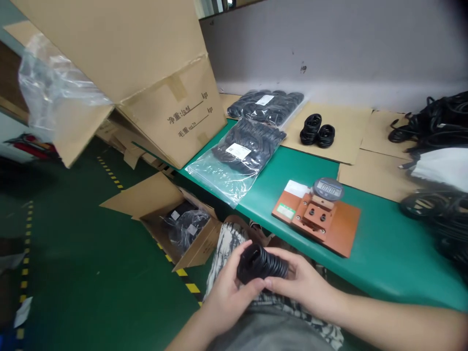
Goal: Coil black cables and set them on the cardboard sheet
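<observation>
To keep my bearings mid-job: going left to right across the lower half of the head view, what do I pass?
Open cardboard box → left hand → stack of black rubber rings → right hand → heap of black coils

The left forearm (190,331) and right forearm (397,321) are bare. Near them, a grey garment (270,334) lies edged by black-and-white mottled fabric (228,241).

Bright, even light; warped wide-angle edges
</observation>
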Action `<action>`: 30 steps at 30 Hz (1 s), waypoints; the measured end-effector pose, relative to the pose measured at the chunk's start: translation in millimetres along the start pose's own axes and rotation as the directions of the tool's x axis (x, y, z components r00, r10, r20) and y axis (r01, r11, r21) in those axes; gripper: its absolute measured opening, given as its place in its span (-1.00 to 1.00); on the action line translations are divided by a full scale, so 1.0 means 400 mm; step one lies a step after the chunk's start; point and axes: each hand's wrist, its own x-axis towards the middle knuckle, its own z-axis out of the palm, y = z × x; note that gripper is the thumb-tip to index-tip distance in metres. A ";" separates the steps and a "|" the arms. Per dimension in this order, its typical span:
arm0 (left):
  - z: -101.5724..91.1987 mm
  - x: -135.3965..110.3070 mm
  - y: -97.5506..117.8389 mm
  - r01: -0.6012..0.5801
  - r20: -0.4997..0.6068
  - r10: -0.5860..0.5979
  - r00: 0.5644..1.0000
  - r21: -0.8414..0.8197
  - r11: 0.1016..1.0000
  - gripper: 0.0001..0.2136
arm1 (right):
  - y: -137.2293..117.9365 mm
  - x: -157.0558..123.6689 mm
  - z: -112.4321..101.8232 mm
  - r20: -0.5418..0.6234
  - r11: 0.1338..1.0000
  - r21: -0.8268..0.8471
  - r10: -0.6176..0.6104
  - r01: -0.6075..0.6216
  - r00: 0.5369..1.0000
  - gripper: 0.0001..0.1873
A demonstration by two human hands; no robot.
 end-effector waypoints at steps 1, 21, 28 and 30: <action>-0.002 0.003 0.002 -0.003 0.003 0.002 1.000 0.057 0.998 -0.42 | 0.000 0.001 -0.001 -0.010 0.999 -0.029 -0.017 0.016 1.000 -0.46; -0.025 0.040 0.064 0.308 0.224 -0.293 0.930 -0.035 0.951 -0.14 | -0.002 -0.004 -0.018 0.059 0.935 -0.348 -0.050 0.068 0.997 -0.66; -0.024 0.052 0.057 0.258 0.291 -0.220 0.931 -0.096 0.961 -0.56 | 0.004 0.004 -0.025 0.010 0.944 -0.328 0.029 -0.024 1.000 -0.68; -0.029 0.052 0.051 0.300 0.326 -0.242 0.914 -0.142 0.943 -0.53 | 0.000 0.004 -0.023 -0.004 0.947 -0.312 0.075 -0.072 0.997 -0.68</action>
